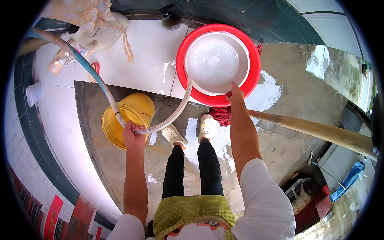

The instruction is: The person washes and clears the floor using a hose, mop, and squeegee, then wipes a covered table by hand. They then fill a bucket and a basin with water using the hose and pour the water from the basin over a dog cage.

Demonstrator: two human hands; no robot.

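My left hand (134,132) is closed round a pale hose (168,119), above a yellow bucket (138,103) lying tipped on the floor. From my grip the hose curves up to the rim of a white basin (245,60), where its end goes in. Bubbly water (214,60) fills the basin's lower part. The white basin sits inside a larger red basin (255,68). My right hand (236,93) is closed on the near rim of the white basin, its thumb side toward the inside.
A mop with a dark red head (221,115) and wooden handle (312,132) lies to the right of my feet. My clogs (207,125) stand on wet concrete. A plastic jug (104,34) and a dark bottle (171,21) stand on the white tiled ledge (148,56).
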